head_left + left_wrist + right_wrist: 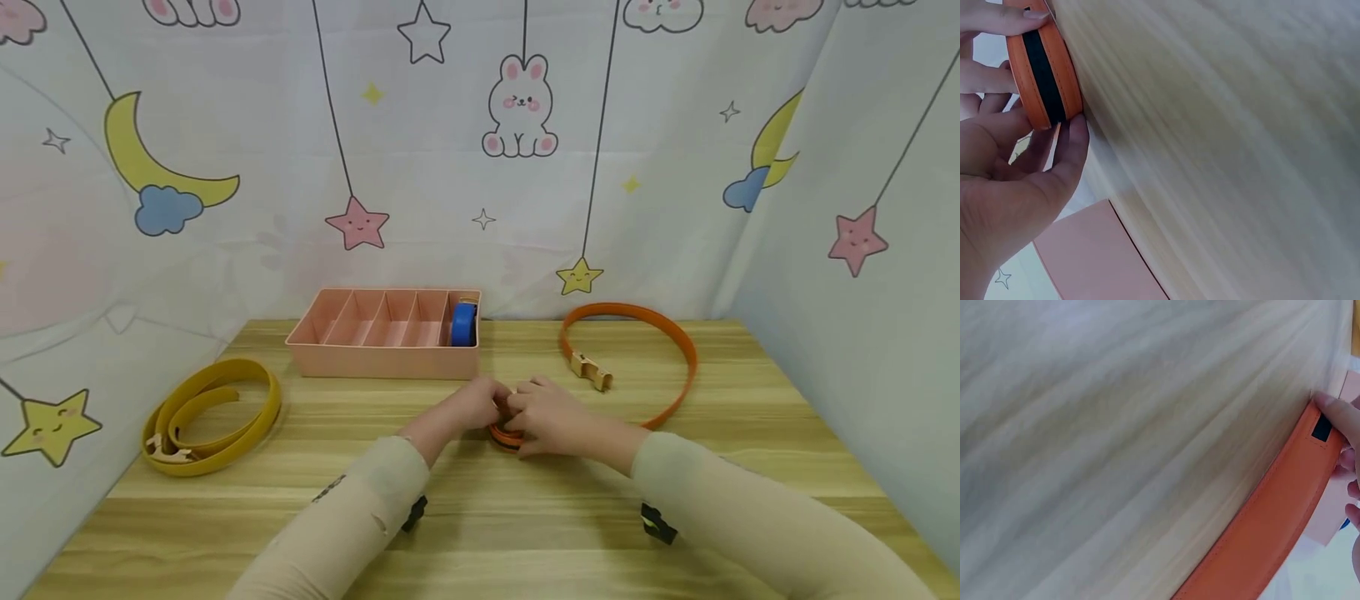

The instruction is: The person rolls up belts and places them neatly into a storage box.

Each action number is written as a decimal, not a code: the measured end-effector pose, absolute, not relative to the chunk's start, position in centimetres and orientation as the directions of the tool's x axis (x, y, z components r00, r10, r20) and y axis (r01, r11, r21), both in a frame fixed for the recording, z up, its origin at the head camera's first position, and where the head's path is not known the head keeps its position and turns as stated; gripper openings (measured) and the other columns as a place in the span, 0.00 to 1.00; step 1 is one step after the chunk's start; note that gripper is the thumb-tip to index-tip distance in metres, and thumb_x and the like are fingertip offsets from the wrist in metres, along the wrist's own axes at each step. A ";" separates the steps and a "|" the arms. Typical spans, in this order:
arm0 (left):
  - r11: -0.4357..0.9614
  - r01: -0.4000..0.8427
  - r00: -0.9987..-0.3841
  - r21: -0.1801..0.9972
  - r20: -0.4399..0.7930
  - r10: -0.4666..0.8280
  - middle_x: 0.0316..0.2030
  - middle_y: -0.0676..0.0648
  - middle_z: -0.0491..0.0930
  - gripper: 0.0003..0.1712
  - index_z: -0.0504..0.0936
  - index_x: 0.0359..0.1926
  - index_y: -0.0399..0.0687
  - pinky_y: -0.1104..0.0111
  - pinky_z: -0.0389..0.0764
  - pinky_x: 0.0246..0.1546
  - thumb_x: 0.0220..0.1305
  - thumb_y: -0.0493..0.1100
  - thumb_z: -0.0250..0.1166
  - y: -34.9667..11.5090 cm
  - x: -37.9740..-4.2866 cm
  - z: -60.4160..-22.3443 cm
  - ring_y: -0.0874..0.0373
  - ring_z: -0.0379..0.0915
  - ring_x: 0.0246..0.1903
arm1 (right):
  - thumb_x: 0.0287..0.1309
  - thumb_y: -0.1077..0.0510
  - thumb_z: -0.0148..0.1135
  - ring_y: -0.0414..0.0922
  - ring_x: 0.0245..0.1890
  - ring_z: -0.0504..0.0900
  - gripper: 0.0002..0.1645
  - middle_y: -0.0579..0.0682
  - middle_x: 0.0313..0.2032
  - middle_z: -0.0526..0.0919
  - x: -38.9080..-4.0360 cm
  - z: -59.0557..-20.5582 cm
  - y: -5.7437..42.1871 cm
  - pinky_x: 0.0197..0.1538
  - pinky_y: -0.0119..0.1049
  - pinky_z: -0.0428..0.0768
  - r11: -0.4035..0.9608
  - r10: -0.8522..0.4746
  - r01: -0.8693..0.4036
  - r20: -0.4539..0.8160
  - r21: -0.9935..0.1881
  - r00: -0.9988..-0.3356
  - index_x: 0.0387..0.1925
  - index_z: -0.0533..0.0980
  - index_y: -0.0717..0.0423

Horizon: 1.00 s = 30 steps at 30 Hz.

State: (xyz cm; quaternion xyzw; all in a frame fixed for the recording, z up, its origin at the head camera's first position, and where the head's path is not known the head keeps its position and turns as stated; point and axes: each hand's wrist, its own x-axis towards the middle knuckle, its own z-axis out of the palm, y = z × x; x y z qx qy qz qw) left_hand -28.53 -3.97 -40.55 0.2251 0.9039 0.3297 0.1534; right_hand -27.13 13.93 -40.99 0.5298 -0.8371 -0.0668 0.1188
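In the head view, an orange belt [678,337] lies on the table in a wide loop, its gold buckle [591,371] resting inside the curve. The strap runs behind my right hand towards a small coil [506,435]. My left hand [474,404] grips that coil from the left. From the other side my right hand [557,421] holds it with curled fingers. The left wrist view shows the coil [1044,78], orange with a black middle stripe, between the fingers of both hands. The right wrist view shows my right thumb [1338,415] on the strap [1272,519]. The coil's centre is hidden.
Behind the hands stands a pink divided box [382,362], with a rolled blue belt [463,325] in its rightmost compartment. A yellow belt [270,408] lies loosely looped at the table's left. A patterned cloth [450,167] hangs along the back and sides.
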 end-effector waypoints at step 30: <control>0.688 0.019 -0.970 0.726 -0.154 0.189 0.42 0.42 0.80 0.18 0.81 0.48 0.39 0.65 0.73 0.31 0.54 0.32 0.67 -2.7 -26.8 -40.3 0.51 0.72 0.35 | 0.44 0.45 0.76 0.39 0.25 0.66 0.10 0.38 0.26 0.78 -27.8 -41.1 12.9 0.31 0.31 0.58 0.525 -0.847 -0.848 0.142 0.076 -0.512 0.22 0.86 0.44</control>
